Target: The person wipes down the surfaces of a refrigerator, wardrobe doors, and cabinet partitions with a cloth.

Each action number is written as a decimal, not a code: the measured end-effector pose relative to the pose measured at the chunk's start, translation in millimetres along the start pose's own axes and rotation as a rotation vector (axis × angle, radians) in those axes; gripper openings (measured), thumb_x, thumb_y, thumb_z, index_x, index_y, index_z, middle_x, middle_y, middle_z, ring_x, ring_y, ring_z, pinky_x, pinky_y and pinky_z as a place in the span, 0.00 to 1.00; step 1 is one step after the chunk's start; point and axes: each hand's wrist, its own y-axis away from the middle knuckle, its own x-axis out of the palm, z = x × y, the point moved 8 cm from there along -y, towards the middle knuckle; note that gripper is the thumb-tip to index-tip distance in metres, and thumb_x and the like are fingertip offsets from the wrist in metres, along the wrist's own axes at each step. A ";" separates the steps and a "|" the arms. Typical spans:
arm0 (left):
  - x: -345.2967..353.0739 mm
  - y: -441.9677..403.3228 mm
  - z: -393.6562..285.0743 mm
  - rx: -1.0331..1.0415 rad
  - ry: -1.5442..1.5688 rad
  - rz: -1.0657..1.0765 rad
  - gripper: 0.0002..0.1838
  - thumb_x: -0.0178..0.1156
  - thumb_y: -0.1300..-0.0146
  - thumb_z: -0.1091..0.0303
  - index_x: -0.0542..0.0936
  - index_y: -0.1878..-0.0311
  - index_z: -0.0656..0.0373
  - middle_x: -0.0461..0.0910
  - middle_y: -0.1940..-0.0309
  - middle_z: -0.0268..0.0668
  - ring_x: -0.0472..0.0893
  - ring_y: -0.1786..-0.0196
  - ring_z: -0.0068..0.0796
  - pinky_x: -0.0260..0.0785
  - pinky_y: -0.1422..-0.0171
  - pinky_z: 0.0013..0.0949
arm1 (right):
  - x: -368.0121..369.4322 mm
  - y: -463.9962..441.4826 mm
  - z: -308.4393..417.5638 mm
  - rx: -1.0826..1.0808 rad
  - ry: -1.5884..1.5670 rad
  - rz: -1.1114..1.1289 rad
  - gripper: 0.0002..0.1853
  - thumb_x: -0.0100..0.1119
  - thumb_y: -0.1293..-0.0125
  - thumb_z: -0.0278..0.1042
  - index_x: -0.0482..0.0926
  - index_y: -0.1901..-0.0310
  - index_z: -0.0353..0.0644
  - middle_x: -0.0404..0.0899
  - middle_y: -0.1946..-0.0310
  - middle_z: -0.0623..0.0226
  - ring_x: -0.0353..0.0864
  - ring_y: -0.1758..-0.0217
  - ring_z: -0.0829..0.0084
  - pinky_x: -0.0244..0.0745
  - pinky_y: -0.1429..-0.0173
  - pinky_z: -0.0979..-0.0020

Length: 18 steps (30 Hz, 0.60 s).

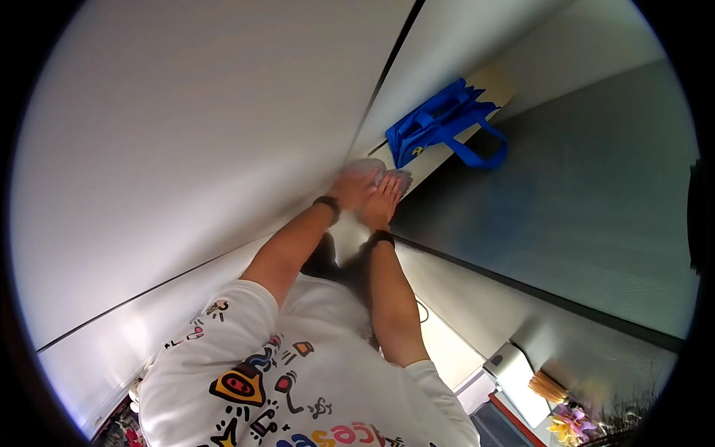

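Narrow ledge [427, 168] | left hand [354, 189], right hand [383, 200] at grey items [404, 179] | blue bag [426, 128] near

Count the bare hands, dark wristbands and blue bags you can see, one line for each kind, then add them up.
Bare hands: 2
Dark wristbands: 2
Blue bag: 1
Total: 5

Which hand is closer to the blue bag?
The right hand: its fingertips are just short of the blue bag. The left hand is slightly farther off, toward the white panel.
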 end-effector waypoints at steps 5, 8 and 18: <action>25.5 -31.0 9.4 -0.007 0.006 -0.154 0.33 0.40 0.22 0.47 0.59 0.21 0.56 0.66 0.26 0.50 0.66 0.26 0.51 0.52 0.22 0.51 | -7.9 -17.0 -10.3 0.043 -0.038 0.029 0.36 0.44 0.26 0.42 0.53 0.22 0.33 0.51 0.20 0.47 0.44 0.15 0.46 0.43 0.17 0.44; 7.4 -21.3 13.7 -0.072 0.075 -0.015 0.34 0.39 0.21 0.49 0.52 0.19 0.55 0.61 0.23 0.48 0.61 0.23 0.50 0.46 0.18 0.48 | -14.2 -17.3 -5.8 0.140 -0.063 0.012 0.35 0.46 0.26 0.42 0.55 0.22 0.34 0.51 0.20 0.44 0.44 0.16 0.43 0.44 0.18 0.42; 26.8 23.5 -1.8 -0.035 -0.100 -0.144 0.35 0.49 0.28 0.59 0.59 0.21 0.64 0.65 0.26 0.51 0.58 0.22 0.53 0.39 0.15 0.52 | 1.2 42.1 -17.4 0.010 -0.020 0.122 0.39 0.57 0.31 0.40 0.55 0.22 0.40 0.47 0.20 0.41 0.43 0.17 0.38 0.48 0.19 0.38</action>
